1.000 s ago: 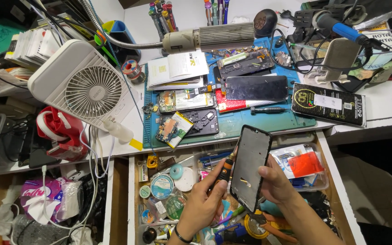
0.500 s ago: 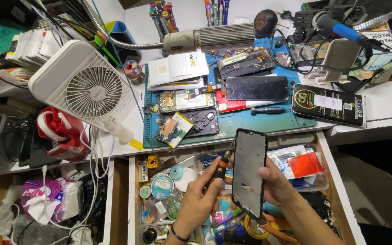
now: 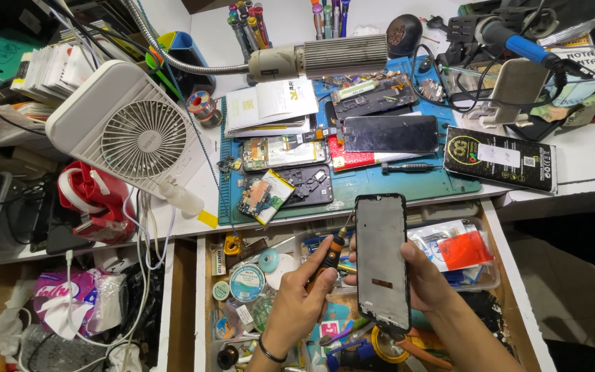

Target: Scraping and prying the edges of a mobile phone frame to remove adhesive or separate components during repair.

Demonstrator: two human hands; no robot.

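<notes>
At lower centre my left hand (image 3: 296,303) is clamped on a screwdriver (image 3: 332,249), tip angled up to the phone frame's (image 3: 381,262) left edge. Just right, my right hand (image 3: 427,279) grips that frame upright over the open drawer (image 3: 201,303), steadying it for the tip.

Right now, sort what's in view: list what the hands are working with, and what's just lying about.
In hand:
- phone frame, held upright by the right hand
- small screwdriver in the left hand, tip at the frame's left edge

Lying about:
- white fan
- dark phone screen on the blue mat
- black box
- soldering iron
- tape rolls in the open drawer
</notes>
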